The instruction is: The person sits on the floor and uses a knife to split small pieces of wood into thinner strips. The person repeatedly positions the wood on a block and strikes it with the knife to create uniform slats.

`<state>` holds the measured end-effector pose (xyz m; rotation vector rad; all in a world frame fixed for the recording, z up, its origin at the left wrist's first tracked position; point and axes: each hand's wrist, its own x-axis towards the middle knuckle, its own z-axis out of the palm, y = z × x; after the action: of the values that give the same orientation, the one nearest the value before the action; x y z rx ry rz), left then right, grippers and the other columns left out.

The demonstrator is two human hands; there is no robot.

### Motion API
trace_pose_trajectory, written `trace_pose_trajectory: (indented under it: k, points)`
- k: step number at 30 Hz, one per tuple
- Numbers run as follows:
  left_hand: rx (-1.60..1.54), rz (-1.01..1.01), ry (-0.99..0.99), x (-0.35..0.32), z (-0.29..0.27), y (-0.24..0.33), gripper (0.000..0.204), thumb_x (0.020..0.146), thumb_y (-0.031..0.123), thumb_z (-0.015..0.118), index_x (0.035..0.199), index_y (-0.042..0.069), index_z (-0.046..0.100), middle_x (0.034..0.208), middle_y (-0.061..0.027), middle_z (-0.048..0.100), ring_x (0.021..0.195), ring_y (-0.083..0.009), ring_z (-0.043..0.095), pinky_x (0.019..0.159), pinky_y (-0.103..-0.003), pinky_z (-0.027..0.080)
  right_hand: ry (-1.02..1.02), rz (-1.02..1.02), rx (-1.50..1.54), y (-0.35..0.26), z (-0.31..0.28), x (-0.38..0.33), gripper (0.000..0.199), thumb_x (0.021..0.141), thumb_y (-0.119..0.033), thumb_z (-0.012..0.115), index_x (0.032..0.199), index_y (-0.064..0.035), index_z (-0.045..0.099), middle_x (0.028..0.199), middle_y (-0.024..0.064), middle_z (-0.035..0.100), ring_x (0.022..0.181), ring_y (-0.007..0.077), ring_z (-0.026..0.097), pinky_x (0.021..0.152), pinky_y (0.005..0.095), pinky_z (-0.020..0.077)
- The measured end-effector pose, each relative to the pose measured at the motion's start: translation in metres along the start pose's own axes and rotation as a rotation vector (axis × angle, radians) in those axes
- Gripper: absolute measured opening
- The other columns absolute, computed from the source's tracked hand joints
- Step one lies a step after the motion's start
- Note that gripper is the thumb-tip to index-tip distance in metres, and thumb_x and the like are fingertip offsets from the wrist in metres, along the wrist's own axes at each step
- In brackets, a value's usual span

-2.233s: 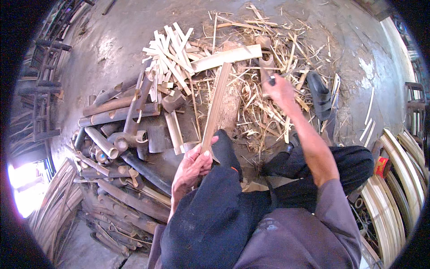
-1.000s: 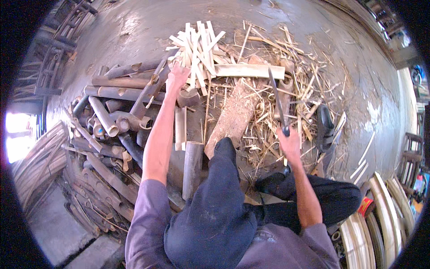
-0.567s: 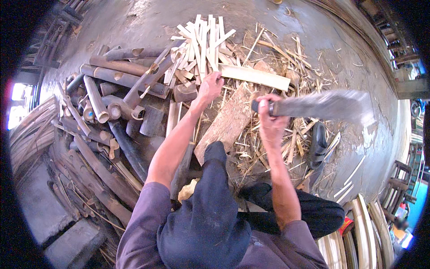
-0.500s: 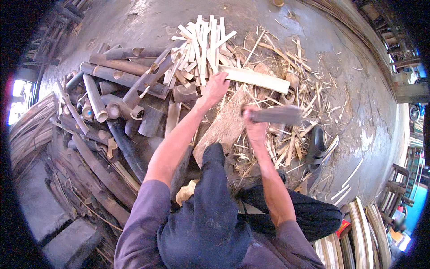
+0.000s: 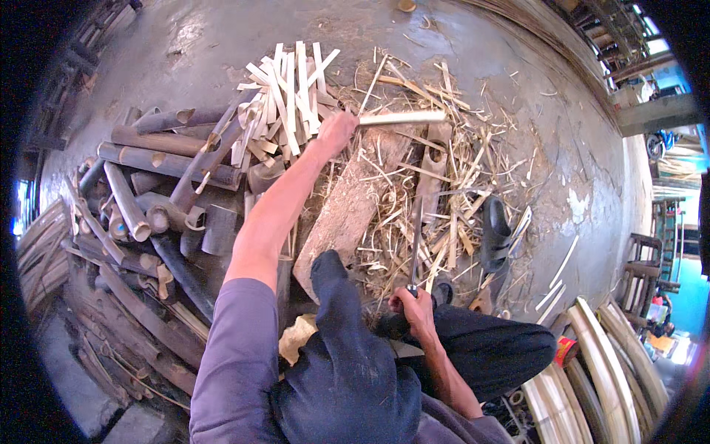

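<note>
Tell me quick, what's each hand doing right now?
Left hand: closed on a pale bamboo strip.
Right hand: closed on a knife.

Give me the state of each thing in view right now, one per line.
Left hand: stretched forward, grip closed on the pale bamboo piece.
Pale bamboo piece: held level at one end, over the wooden block.
Right hand: near the knee, grip closed on the knife handle.
Knife: blade pointing away, low over the shavings.
Wooden block: lying flat, bare.
Split strips: piled loose.
Dark sandal: lying unworn.
</note>
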<state>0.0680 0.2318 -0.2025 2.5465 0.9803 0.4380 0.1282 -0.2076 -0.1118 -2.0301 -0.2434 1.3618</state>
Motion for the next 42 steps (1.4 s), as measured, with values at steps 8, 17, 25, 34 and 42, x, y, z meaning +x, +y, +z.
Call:
trace_pose_trajectory:
  k: [8,17,25,34,42]
  points:
    - [-1.029,-0.126,0.192,-0.042,-0.176,0.075,0.045,0.086,0.022,0.071,0.122,0.0,0.057,0.107,-0.0098,0.066,0.098,-0.0184,0.061,0.087,-0.031,0.05,0.079,-0.193,-0.093,-0.003,0.009,0.006,0.037,0.084,-0.027,0.063,0.106,0.0024,0.062,0.076,0.013,0.067,0.071,0.0207,0.064,0.068,0.0361,0.0495]
    - [-1.3,-0.348,0.536,-0.112,-0.166,0.107,0.046,0.084,0.018,0.074,0.121,-0.001,0.055,0.116,-0.0091,0.062,0.105,-0.0185,0.056,0.094,-0.032,0.043,-0.113,-0.365,0.28,-0.061,0.014,-0.031,0.04,0.098,-0.02,0.049,0.133,-0.0025,0.042,0.074,0.0026,0.051,0.056,0.0116,0.053,0.049,0.027,0.047]
    - [-1.09,-0.389,0.324,-0.154,-0.112,0.137,0.042,0.082,0.028,0.076,0.108,-0.003,0.063,0.093,-0.0083,0.069,0.083,-0.0134,0.062,0.075,-0.028,0.049,-0.199,-0.639,0.252,-0.14,-0.005,-0.093,0.044,0.102,-0.022,0.043,0.142,-0.009,0.033,0.087,0.006,0.052,0.053,0.0102,0.054,0.044,0.0238,0.045]
    - [-0.645,-0.23,0.278,-0.171,-0.123,0.177,0.031,0.085,0.023,0.071,0.106,0.001,0.065,0.08,-0.0138,0.07,0.069,-0.0161,0.067,0.063,-0.031,0.051,-0.226,-0.649,0.243,-0.184,-0.007,-0.136,0.044,0.103,-0.023,0.04,0.143,-0.0068,0.035,0.082,0.0025,0.05,0.053,0.0072,0.051,0.042,0.0219,0.0424]
    - [-0.685,-0.126,0.344,-0.178,-0.116,0.192,0.019,0.085,0.013,0.07,0.098,0.0,0.068,0.077,-0.0138,0.07,0.066,-0.0145,0.064,0.061,-0.03,0.05,-0.275,-0.617,0.28,-0.18,0.005,-0.13,0.043,0.103,-0.024,0.04,0.143,-0.0086,0.038,0.079,0.0014,0.048,0.051,0.0065,0.049,0.041,0.021,0.0417]
